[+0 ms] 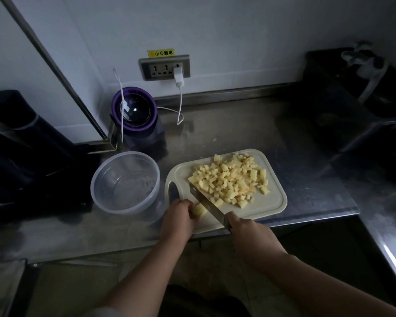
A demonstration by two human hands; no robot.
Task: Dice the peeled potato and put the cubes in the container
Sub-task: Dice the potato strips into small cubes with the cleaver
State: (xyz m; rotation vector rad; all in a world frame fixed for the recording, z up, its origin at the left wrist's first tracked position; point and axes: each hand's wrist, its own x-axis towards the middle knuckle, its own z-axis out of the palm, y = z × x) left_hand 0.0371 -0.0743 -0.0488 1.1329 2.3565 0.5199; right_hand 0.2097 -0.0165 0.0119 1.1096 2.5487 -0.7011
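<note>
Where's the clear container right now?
Head view: the clear plastic container stands on the steel counter, left of the cutting board, in front of the purple appliance.

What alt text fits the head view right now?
A right hand holds a knife against a potato piece, gripped by the left hand, on a cutting board heaped with cubes. A clear container stands left of the board.

Yellow sticker (161, 53) on wall just above socket strip (165, 67): "小心触电" in red, w/ small warning symbol.
</note>
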